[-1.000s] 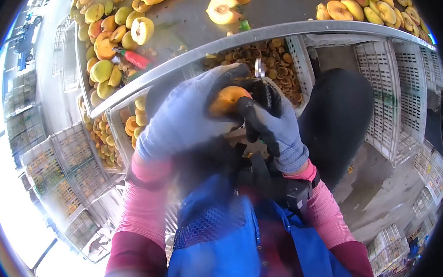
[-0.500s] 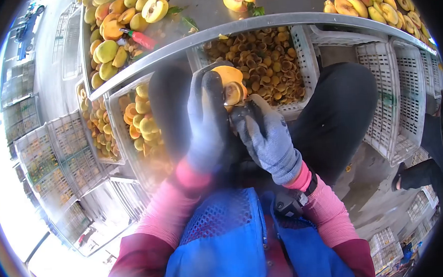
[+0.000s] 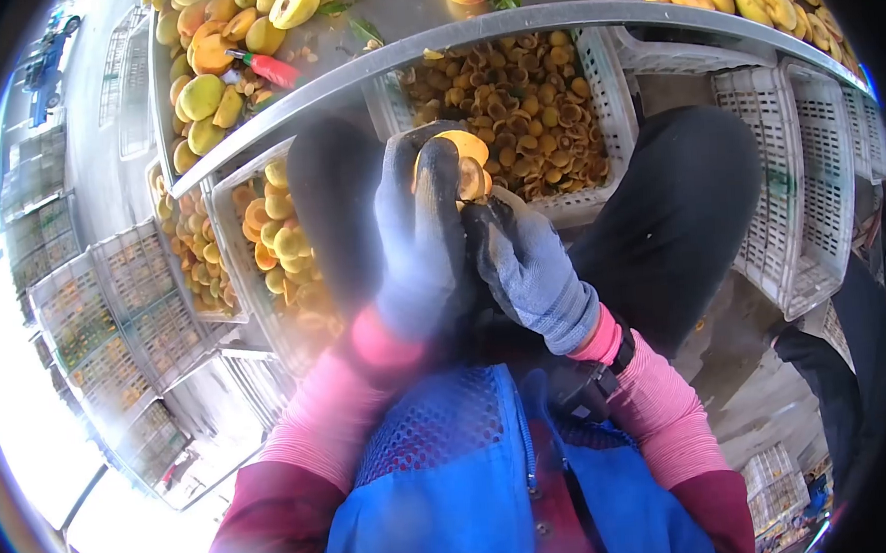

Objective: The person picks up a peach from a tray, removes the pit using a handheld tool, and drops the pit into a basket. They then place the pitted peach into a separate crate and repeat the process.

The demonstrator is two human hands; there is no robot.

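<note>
Wearing a grey glove with dark fingertips, my left hand (image 3: 420,218) is closed round an orange-yellow peach half (image 3: 467,147). My gloved right hand (image 3: 527,262) is closed just below and to the right, its fingertips against the lower edge of the fruit. A round brownish piece shows at the peach's cut side. Whether a tool is inside the right hand is hidden. Beyond both hands sits a crate (image 3: 617,117) full of small scooped-out fruit pieces.
A metal table (image 3: 401,40) holds peaches and a red-handled knife (image 3: 270,69). Fruit crates (image 3: 228,228) stand at the left, white crates (image 3: 772,199) at the right. Another person's dark-clothed legs (image 3: 837,376) show at the far right.
Both hands came together lower down, and the metal tool seen at the right hand earlier no longer shows. The peach's cut side has come into view. Another person's legs have entered at the right.
</note>
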